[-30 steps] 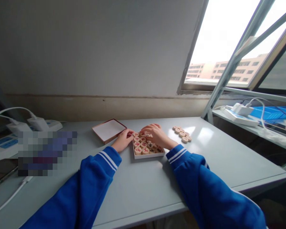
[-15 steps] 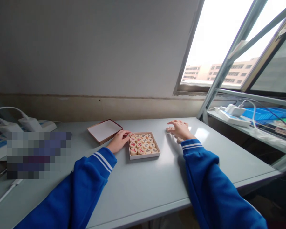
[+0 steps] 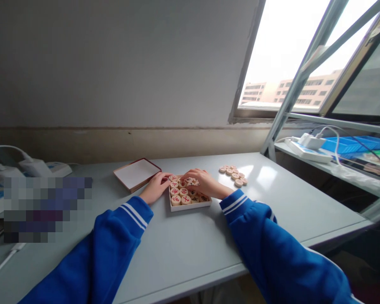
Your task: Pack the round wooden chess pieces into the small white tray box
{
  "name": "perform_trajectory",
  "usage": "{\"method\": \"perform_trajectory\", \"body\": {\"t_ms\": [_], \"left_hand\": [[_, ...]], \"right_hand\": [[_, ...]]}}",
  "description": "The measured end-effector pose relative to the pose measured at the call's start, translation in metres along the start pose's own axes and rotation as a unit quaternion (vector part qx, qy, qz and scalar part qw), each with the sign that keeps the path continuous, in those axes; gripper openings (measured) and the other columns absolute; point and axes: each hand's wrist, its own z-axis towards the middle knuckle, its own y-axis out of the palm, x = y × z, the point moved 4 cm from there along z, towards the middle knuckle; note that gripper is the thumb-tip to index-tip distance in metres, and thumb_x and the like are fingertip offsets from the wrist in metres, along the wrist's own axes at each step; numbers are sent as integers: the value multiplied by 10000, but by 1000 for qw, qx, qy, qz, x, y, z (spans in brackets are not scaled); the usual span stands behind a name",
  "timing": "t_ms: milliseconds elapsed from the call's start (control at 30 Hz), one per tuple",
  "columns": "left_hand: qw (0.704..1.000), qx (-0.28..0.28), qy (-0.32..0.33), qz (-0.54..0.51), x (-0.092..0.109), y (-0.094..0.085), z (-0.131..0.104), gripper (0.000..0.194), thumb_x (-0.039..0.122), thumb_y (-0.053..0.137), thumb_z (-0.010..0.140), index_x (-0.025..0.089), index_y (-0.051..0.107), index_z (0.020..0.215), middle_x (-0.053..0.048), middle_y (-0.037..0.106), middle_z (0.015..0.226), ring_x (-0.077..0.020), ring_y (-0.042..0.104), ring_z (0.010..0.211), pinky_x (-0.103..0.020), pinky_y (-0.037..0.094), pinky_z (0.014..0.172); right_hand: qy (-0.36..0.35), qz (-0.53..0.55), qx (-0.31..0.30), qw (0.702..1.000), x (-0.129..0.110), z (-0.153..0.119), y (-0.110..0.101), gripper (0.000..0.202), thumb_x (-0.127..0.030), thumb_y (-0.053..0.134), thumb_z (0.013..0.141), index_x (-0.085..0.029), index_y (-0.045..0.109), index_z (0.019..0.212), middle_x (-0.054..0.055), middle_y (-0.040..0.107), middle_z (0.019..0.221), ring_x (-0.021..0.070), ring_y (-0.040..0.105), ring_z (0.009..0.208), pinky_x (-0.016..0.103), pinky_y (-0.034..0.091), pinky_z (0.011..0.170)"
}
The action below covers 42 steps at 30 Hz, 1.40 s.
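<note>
An open box [image 3: 190, 206] on the desk holds rows of round wooden chess pieces [image 3: 185, 200] with red and black characters. My left hand [image 3: 156, 187] rests at the box's left edge, fingertips against its upper left corner, thumb and fingers slightly apart. Over the upper right of the box reaches my right hand [image 3: 204, 183], its fingers bent down onto the pieces; whether a piece is between the fingertips is hidden. More loose pieces [image 3: 233, 174] lie in a cluster on the desk to the right. The box lid [image 3: 137, 174] lies inner side up, left of the box.
Chargers and a power strip [image 3: 58, 169] sit at the left, near a pixelated patch. A metal frame [image 3: 280, 122] rises at the desk's back right corner. Beyond it, a shelf bears another power strip [image 3: 308, 151] and a blue tray [image 3: 345, 145]. The desk's front edge [image 3: 190, 287] is near.
My right hand has moved left from the loose pieces to above the box, uncovering the cluster. My left hand has stayed at the box's edge. The view has shifted slightly.
</note>
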Motion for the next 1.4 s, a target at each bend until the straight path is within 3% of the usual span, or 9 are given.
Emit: {"method": "perform_trajectory", "body": {"t_ms": [133, 233, 367, 467, 567, 700, 833, 1200, 1400], "left_hand": [[1000, 0, 6, 6, 2, -1, -1, 312, 254, 429, 699, 117, 561, 946, -100, 572, 1004, -196, 542, 952, -343, 406, 891], [1000, 2, 2, 2, 1, -2, -1, 301, 254, 433, 697, 129, 562, 939, -89, 575, 997, -190, 544, 947, -333, 414, 883], [1000, 8, -10, -1, 0, -1, -1, 311, 264, 433, 699, 129, 561, 948, -85, 573, 1012, -183, 546, 947, -315, 417, 877], [1000, 7, -7, -4, 1, 0, -1, 305, 261, 435, 697, 135, 562, 944, -78, 580, 1012, -184, 542, 955, -318, 411, 881], [1000, -4, -12, -8, 1, 0, -1, 319, 252, 432, 701, 119, 552, 964, -93, 574, 1034, -187, 532, 972, -327, 398, 893], [1000, 3, -7, 4, 1, 0, -2, 311, 250, 429, 707, 131, 553, 966, -83, 574, 1043, -191, 518, 997, -325, 388, 903], [1000, 8, 8, 14, 2, 0, -1, 304, 222, 432, 703, 122, 561, 960, -84, 581, 1031, -186, 518, 992, -313, 372, 919], [1000, -4, 3, 7, 2, 1, -1, 317, 209, 433, 709, 98, 550, 982, -101, 573, 1048, -181, 510, 1005, -307, 369, 924], [1000, -7, 3, 17, 3, 0, -1, 317, 235, 431, 709, 119, 552, 978, -92, 573, 1055, -190, 509, 1012, -315, 374, 917]], "right_hand": [[-19, -28, 14, 999, 0, 0, -10, 197, -318, 584, 753, -254, 596, 939, 19, 580, 1023, 186, 484, 955, 340, 340, 809], [10, -53, 45, 998, 18, -11, -29, 179, -368, 562, 759, -255, 598, 893, 19, 576, 1011, 186, 474, 970, 349, 326, 827], [194, -135, 27, 971, 73, -43, -57, 184, -380, 590, 714, -243, 616, 834, 68, 560, 1015, 258, 453, 996, 422, 332, 812], [281, -159, 57, 945, 95, -59, -72, 358, -358, 620, 678, -238, 561, 1010, 103, 527, 1084, 299, 418, 1045, 472, 335, 821], [198, -102, 90, 971, 72, -50, -70, 288, -316, 570, 735, -252, 557, 1016, 67, 538, 1079, 253, 439, 1038, 440, 342, 855], [-25, 65, 13, 997, 3, -24, -39, 247, -298, 526, 786, -239, 567, 1022, 38, 561, 1045, 174, 507, 959, 332, 393, 843], [-73, 69, -34, 994, -33, -14, -15, 189, -235, 536, 785, -216, 607, 960, 45, 585, 1034, 182, 504, 985, 337, 377, 863], [-71, 60, -46, 995, -21, -19, -12, 259, -163, 511, 788, -236, 588, 1025, 49, 559, 1086, 183, 489, 1001, 332, 380, 850], [-20, -3, -1, 1000, -9, -19, -21, 194, -317, 595, 737, -220, 612, 904, 52, 559, 955, 197, 471, 912, 341, 375, 797]]}}
